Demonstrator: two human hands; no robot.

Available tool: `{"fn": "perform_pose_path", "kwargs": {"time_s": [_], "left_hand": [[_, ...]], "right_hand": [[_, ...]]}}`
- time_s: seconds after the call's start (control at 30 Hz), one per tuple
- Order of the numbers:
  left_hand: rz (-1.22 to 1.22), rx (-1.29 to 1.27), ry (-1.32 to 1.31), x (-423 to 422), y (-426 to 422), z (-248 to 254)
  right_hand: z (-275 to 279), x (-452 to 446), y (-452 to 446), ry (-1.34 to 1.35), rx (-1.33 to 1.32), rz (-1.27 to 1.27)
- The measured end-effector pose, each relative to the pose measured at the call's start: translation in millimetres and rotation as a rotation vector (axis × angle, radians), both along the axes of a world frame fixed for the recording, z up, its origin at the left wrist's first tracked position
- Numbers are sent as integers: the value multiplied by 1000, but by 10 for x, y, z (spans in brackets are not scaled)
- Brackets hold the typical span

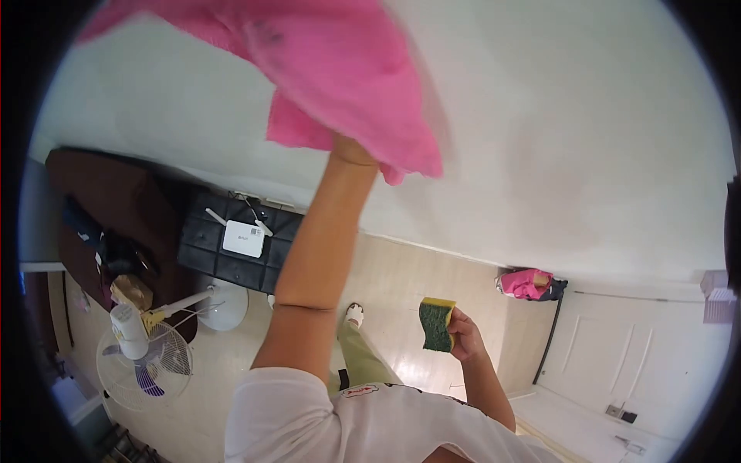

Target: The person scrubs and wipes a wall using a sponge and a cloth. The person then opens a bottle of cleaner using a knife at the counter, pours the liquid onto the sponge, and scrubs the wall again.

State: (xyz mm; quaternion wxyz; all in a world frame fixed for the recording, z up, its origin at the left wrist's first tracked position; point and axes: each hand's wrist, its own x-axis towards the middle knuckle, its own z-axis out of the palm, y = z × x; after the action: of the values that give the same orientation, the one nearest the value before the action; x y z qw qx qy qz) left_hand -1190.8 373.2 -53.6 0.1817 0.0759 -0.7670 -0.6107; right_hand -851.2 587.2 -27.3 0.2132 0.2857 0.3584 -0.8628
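My left arm reaches up to the pale wall [509, 139], and a pink cloth [347, 77] is bunched over my left hand [352, 150]. Only the wrist and the base of that hand show; the cloth hides the fingers, and its loose part spreads to the upper left, a little blurred. Lower down on the right, my right hand [465, 336] is closed on a sponge [438, 325] with a dark green scouring side and a yellow side. The sponge is held in the air, away from the wall.
A white router [243, 239] lies on a black tufted bench [208, 251] by the wall. At the lower left stands a fan [147, 363]. A pink and black bag [532, 284] rests near the white door [610, 347].
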Motion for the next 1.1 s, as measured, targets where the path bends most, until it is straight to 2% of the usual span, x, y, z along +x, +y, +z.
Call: {"fn": "perform_pose_path", "kwargs": {"time_s": [0.13,0.23,0.33,0.47,0.57,0.63,0.67,0.73,0.8,0.83,0.87,0.93,0.97,1.0,1.03,1.07,1.1], "left_hand": [[-84,-199,122,116,-67,66],[-166,-401,312,261,-76,324],[-223,-596,624,355,35,922],[-271,-761,1052,457,405,2101],[-249,-826,1231,526,752,2751],[-176,-1195,1393,473,771,2862],[-162,-1201,1393,419,714,2808],[-125,-980,1314,233,444,2650],[18,-930,1190,79,-220,2570],[109,-1003,1171,259,-904,2543],[165,-1098,1096,72,-1220,2431],[314,-1232,706,-202,-1895,2214],[231,-964,514,-243,-2167,2227],[249,-812,390,-308,-2427,2179],[295,-693,290,-357,-2685,2129],[334,-630,251,-138,-3189,2019],[354,-610,203,-222,-3349,1947]], "right_hand": [[-75,30,29,10,-2,-28],[-57,96,17,26,-38,-36],[-128,240,87,70,-53,-28],[35,211,30,112,-7,-93],[295,75,-4,197,-22,-159],[431,-37,-84,263,-1,-154],[490,-87,-89,302,14,-162],[600,-181,-81,347,13,-142],[602,-253,-50,425,-12,-161],[666,-30,-376,470,-6,-187],[679,-117,-306,454,1,-168],[662,-208,-289,443,47,-231],[710,-238,-344,439,53,-252],[757,-264,-407,443,64,-263],[801,-313,-491,438,59,-271],[738,26,-1005,499,76,-295],[753,-36,-1019,501,76,-322]]}}
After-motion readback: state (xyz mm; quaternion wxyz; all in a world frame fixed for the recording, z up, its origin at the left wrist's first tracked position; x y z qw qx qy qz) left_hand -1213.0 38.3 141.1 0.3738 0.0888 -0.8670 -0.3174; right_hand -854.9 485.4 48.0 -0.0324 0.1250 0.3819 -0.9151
